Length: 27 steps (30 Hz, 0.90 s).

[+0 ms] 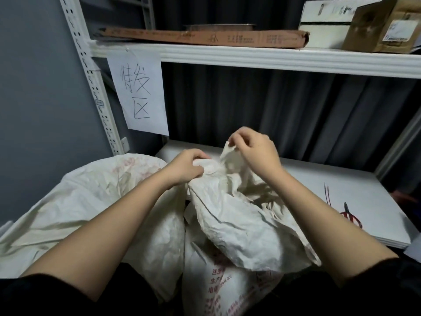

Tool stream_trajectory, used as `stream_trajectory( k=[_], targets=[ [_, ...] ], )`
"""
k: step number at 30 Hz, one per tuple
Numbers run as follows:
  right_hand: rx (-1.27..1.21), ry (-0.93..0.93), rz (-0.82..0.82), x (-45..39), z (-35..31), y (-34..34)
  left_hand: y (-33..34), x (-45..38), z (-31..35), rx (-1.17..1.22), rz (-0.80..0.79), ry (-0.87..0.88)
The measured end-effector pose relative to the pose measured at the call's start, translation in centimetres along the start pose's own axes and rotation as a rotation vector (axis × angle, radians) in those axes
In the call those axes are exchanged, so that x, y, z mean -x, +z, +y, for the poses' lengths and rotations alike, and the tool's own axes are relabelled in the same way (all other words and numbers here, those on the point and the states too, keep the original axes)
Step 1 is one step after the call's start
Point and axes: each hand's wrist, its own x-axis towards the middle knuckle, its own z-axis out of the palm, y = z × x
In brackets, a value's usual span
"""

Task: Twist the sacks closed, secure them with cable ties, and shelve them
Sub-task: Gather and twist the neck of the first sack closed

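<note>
The sack (227, 215), a crumpled white woven one, lies in the head view directly in front of the person, its printed body low near the lap and its gathered neck rising up and away toward the lower shelf (319, 179), so its long axis runs roughly from the body out to the hands. The left hand (186, 166) grips the bunched neck from the left, fingers curled round the fabric. The right hand (252, 149), slightly higher and farther out, pinches the loose tail of the mouth between fingertips and lifts it. A second sack (91, 190) lies just to the left. Red cable ties (328, 195) rest on the shelf to the right, nearer the right hand, so that hand seems better placed to fetch one while the left holds the twist.
</note>
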Motion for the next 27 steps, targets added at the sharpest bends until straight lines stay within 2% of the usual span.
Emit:
stream_trajectory(
  k=[2,4,7,11,13,17,21,22,24,26,27],
  targets=[
    [0.261,0.039,-0.119,-1.6,1.7,0.1,0.1,0.5,0.2,0.053,-0.01,0.046],
    [0.337,0.158,-0.312,-2.4,3.6,0.5,-0.1,0.7,0.1,0.144,0.017,0.055],
    [0.184,0.298,-0.463,-2.3,5.6,1.0,-0.7,1.0,-0.4,0.209,0.035,0.04],
    [-0.026,0.29,-0.444,-0.8,5.8,2.2,-0.6,0.9,-0.8,0.304,0.078,-0.021],
    [-0.11,0.317,-0.462,0.0,5.5,2.9,-0.4,0.5,-0.8,0.47,0.132,-0.054],
    [-0.138,0.268,-0.589,0.6,4.8,3.9,-0.3,0.3,0.0,0.793,0.198,-0.081],
    [-0.098,0.198,-0.776,1.1,3.7,5.2,-0.4,0.3,1.5,0.894,0.162,-0.034],
    [-0.11,0.188,-0.78,1.1,3.4,5.3,-0.5,0.4,1.8,0.876,0.144,-0.023],
    [-0.247,0.27,-0.647,0.8,3.4,5.2,-1.1,0.4,2.0,0.825,0.156,-0.014],
    [-0.356,0.368,-0.357,0.5,3.8,4.5,-2.0,0.4,1.9,0.814,0.197,-0.02],
    [-0.268,0.331,-0.207,0.3,4.1,4.2,-2.5,0.3,1.8,0.811,0.214,-0.025]
  ],
)
